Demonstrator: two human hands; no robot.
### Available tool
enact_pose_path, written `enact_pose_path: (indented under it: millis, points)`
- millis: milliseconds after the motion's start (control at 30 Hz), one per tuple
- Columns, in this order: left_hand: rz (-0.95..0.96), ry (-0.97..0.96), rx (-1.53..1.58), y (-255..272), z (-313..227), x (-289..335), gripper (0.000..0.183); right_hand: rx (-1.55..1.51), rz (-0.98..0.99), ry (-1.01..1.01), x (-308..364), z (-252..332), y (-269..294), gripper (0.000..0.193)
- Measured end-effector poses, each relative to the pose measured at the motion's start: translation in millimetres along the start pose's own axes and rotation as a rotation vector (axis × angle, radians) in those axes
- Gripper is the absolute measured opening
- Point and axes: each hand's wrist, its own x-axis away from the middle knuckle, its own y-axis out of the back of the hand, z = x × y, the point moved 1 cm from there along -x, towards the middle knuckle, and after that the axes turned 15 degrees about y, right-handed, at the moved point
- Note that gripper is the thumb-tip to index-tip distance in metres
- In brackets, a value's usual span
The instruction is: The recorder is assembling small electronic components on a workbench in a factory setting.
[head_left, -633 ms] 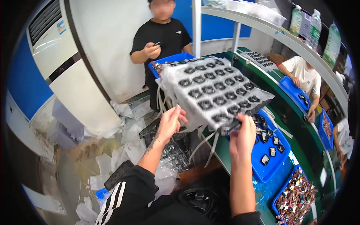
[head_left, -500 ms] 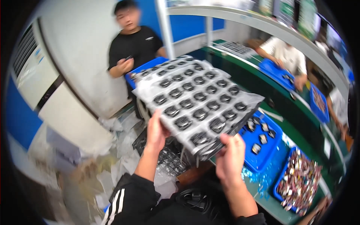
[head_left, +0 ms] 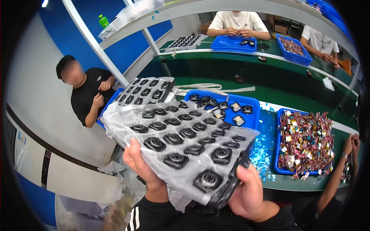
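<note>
A sheet-like tray (head_left: 198, 161) covered in thin whitish film slopes in front of me, with rows of black square parts (head_left: 176, 159) that have round, ringed centres. My left hand (head_left: 142, 169) grips its near left edge, thumb up along the film. At the near right corner my right hand (head_left: 250, 192) is closed on it, thumb on the dark edge. Fingers under the tray are hidden. Just beyond the far edge lies a similar tray (head_left: 144, 91) of black parts, partly covered by the held one.
Past the held tray, a blue tray (head_left: 252, 102) holds loose black square units. To its right a blue bin (head_left: 278, 169) is heaped with small coloured pieces. Blue scraps (head_left: 264, 154) litter the green bench. A person (head_left: 88, 92) stands at left; others sit across. A co-worker's forearm (head_left: 331, 184) reaches in at right.
My view has swung toward the bench on the right. The held tray now looks nearer and lies at a different slant, still in both hands. The standing person's hands have come closer together.
</note>
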Motion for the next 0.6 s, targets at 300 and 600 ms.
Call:
enact_pose_path:
  millis: [300,600]
  points:
    - [0.002,-0.314,0.056,-85.6,-37.0,-9.7,0.021,-0.324,-0.159,-0.162,-36.5,21.9,-3.4,0.039]
    - [-0.048,-1.172,0.352,-169.4,16.5,-41.6,0.033,-0.403,-0.031,-0.142,-60.7,37.4,14.9,0.036]
